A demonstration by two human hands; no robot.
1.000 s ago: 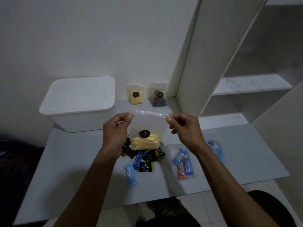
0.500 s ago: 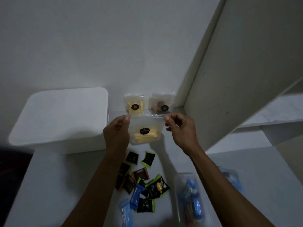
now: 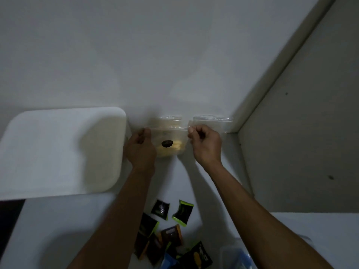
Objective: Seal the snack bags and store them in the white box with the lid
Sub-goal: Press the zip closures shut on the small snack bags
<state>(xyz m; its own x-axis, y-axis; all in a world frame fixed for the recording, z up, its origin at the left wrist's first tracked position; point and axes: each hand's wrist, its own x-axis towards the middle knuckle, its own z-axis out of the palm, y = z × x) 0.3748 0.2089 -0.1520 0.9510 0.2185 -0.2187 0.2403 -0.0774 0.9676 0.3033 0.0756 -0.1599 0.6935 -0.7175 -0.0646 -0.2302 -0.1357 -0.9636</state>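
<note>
A white wall [image 3: 136, 55] fills the top of the view. On the right a big white panel [image 3: 303, 133] stands upright and meets the wall in a corner. It has a few small dark spots on it. Below lies a pale table [image 3: 58, 230]. Small candy packs [image 3: 165, 235] lie in a loose heap on the table near the bottom edge. Some are black with green ends, one is brown and orange, and one is blue. At the far left edge there is a dark patch [image 3: 9, 220] beside the table.
</note>
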